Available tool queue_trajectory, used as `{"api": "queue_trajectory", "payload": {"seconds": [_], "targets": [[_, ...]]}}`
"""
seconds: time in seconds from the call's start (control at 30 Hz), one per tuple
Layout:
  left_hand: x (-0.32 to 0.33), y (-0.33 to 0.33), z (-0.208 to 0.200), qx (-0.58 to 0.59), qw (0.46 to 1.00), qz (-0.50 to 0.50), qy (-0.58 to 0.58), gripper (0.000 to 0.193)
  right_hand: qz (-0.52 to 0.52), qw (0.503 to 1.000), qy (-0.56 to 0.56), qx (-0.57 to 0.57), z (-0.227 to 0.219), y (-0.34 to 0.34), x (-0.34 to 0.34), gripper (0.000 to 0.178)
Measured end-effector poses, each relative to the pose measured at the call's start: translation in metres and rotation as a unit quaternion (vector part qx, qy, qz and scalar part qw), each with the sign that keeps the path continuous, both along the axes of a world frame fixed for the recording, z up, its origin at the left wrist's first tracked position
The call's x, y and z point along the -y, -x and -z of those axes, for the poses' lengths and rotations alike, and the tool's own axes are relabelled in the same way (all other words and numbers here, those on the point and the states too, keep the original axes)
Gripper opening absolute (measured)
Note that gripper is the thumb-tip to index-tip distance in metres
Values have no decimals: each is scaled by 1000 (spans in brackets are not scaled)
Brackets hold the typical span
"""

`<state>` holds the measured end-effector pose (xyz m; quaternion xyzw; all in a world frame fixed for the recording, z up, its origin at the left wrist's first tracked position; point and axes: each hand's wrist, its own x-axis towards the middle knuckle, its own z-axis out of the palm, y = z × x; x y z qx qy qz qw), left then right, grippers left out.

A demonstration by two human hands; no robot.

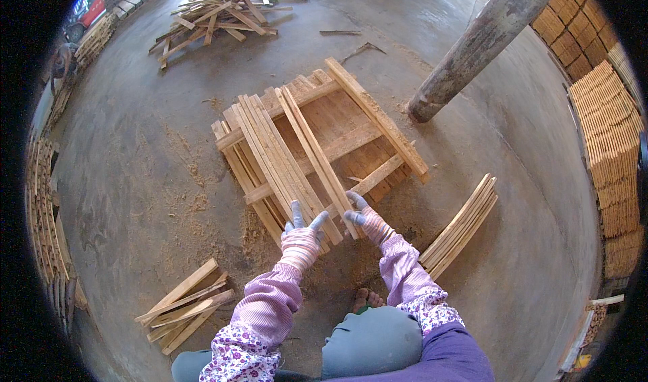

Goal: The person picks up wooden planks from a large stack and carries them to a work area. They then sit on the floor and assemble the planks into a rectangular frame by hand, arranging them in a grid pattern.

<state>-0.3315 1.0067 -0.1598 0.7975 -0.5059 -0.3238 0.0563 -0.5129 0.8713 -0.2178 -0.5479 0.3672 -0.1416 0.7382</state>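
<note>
A low wooden frame (356, 141) with crosspieces lies on the floor in front of me, bearing several long pale wooden slats. My left hand (301, 241), in a grey-tipped striped glove, rests on the near end of a bundle of slats (271, 154), thumb and fingers spread. To its right, my right hand (370, 220), gloved alike, is at the near end of a narrow pair of slats (316, 154). Its thumb lies over the wood, while the lower fingers are hidden. A gap separates this pair from the bundle.
Loose slats (185, 306) lie at the lower left, and a curved-looking stack of slats (460, 225) at the right. A scrap pile (226, 19) sits far off. A thick post (472, 55) stands beyond the frame at right. Stacked wood (607, 132) lines the right side.
</note>
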Motion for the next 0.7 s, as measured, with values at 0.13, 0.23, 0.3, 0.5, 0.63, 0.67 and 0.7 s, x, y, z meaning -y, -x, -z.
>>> {"api": "queue_trajectory", "payload": {"seconds": [0.13, 0.23, 0.3, 0.5, 0.63, 0.67, 0.7], "targets": [[1, 2, 0, 7, 1000, 4, -2, 52, -55, 996, 68, -18, 8, -4, 6, 86], [1, 2, -1, 6, 1000, 6, 2, 52, -69, 997, 28, -21, 4, -9, 13, 88], [-1, 1, 2, 7, 1000, 3, 1, 52, -89, 986, 109, -84, -4, -19, 9, 88], [-5, -2, 22, 70, 996, 18, 45, 59, -23, 996, 85, -30, -16, -23, -3, 81], [-3, 2, 21, 86, 995, 31, 50, 60, 3, 966, 210, -151, -14, -22, 1, 70], [-5, 0, 22, 89, 994, 29, 49, 60, -2, 980, 163, -112, -24, -30, -2, 67], [-7, -2, 22, 93, 994, 26, 47, 60, -6, 991, 115, -73, -29, -37, -5, 63]]}}
